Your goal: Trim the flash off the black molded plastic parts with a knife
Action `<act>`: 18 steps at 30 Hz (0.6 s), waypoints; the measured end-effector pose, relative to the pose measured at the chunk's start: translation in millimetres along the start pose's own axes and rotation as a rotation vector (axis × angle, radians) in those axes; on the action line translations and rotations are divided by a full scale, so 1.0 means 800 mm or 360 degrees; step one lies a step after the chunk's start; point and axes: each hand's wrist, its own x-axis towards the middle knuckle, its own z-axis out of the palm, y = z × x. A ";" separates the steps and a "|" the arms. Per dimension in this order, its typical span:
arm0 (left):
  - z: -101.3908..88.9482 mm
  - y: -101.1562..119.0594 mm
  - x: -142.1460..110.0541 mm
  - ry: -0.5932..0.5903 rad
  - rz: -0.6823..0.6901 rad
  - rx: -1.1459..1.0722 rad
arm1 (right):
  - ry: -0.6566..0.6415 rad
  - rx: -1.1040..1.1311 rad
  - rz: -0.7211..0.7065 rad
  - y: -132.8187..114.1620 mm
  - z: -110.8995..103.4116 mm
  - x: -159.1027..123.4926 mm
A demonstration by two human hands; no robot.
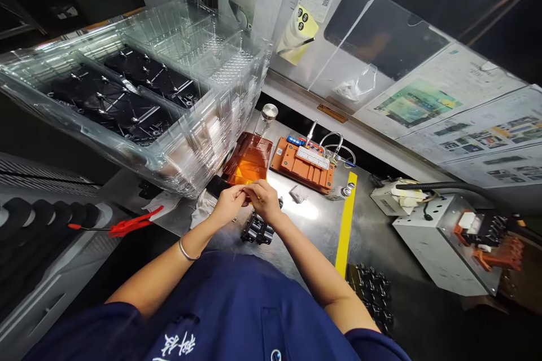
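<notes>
My left hand (228, 205) and my right hand (265, 200) meet in front of me, fingertips pinched together. Whatever they pinch is too small and covered to make out. Just beyond them lies amber, see-through plastic film (249, 158), folded or shaped like a bag. Below my right hand a black moulded part (257, 229) rests on the metal bench, partly covered by the hand. A white cloth or glove (204, 210) lies beside my left wrist, near a dark object (217, 185).
Stacked clear trays (169, 152) with black parts stand at the left. An orange fixture (305, 163) with cables and a lidded glass jar (267, 115) are at the back. Yellow tape (346, 225) crosses the bench (313, 237); a grey machine (440, 242) stands right.
</notes>
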 end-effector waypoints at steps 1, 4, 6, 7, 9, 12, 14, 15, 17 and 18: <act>0.000 0.001 -0.001 -0.0004 -0.0005 -0.0009 | -0.0009 -0.0004 -0.0005 0.000 -0.001 0.000; 0.001 0.007 -0.004 -0.0040 -0.0034 -0.0052 | -0.0029 -0.0051 -0.0013 0.001 -0.003 0.000; 0.001 0.012 -0.006 -0.0084 -0.0072 -0.0090 | -0.0030 -0.0074 -0.0023 0.002 -0.004 -0.002; 0.001 0.014 -0.006 -0.0106 -0.0093 -0.0106 | -0.0026 -0.0070 -0.0036 0.003 -0.005 -0.003; 0.000 0.017 -0.006 -0.0132 -0.0116 -0.0110 | -0.0004 -0.0030 -0.0060 0.004 -0.007 -0.003; -0.002 0.021 -0.005 -0.0102 -0.0088 -0.0033 | 0.0025 -0.0011 -0.0035 0.003 -0.020 0.001; -0.003 0.028 -0.005 -0.0068 -0.0035 0.0046 | -0.0086 -0.0079 -0.0050 -0.002 -0.036 0.008; -0.004 0.034 -0.006 -0.0078 0.0024 0.0128 | -0.0191 -0.0112 -0.0081 -0.006 -0.045 0.012; -0.007 0.048 -0.008 -0.0132 0.0196 0.0353 | -0.0419 -0.0071 -0.0154 -0.014 -0.065 0.019; -0.009 0.056 -0.009 -0.0157 0.0278 0.0455 | -0.0472 0.0015 -0.0143 -0.018 -0.074 0.021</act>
